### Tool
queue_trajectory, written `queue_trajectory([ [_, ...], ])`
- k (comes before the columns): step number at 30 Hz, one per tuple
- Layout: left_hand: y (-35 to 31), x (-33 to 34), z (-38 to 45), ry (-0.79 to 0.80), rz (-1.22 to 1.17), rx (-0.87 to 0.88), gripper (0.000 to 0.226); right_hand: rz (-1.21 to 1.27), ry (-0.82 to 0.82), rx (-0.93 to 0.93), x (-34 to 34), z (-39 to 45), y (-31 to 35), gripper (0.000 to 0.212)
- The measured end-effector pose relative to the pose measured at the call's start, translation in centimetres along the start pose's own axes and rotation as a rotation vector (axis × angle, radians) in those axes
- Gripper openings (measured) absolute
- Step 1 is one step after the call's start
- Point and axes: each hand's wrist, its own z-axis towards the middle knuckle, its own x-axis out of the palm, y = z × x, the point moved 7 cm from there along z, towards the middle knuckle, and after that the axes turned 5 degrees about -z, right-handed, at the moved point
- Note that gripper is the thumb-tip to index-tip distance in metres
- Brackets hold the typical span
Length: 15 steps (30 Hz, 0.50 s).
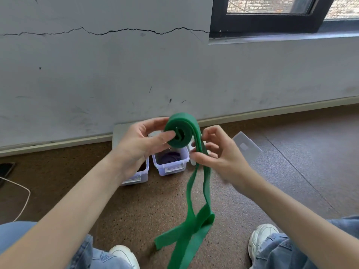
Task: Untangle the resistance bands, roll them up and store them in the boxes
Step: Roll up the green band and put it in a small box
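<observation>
Green resistance band (181, 131) is half rolled, held up in front of the wall above the boxes — left hand (136, 146) grips the coil w/ thumb on its near face and fingers behind, right hand (217, 152) pinches the two loose strands just below the roll. The unrolled tail hangs down btwn the knees to the brown floor (136, 214), its end folded over. Below the hands sit clear boxes — the middle box (171, 164) holds a rolled purple band (171, 157), the left box (139, 175) is mostly hidden by the left wrist.
</observation>
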Motion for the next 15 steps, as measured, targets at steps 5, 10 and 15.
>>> queue_trajectory([
  [5, 1.6, 0.5, -0.2, -0.047, -0.026, -0.049, 0.046, 0.107, -0.019, 0.045, 0.8, -0.7, -0.3, 0.047],
  [10, 4.1, 0.0, -0.4, -0.081, 0.115, -0.109, 0.043, -0.009, -0.028, 0.078, 0.4, -1.0, -0.9, 0.028],
  [15, 3.0, 0.0, 0.0, 0.091, 0.484, -0.137, 0.055, -0.227, 0.031, -0.081, -0.2, -0.1, 1.6, 0.032],
])
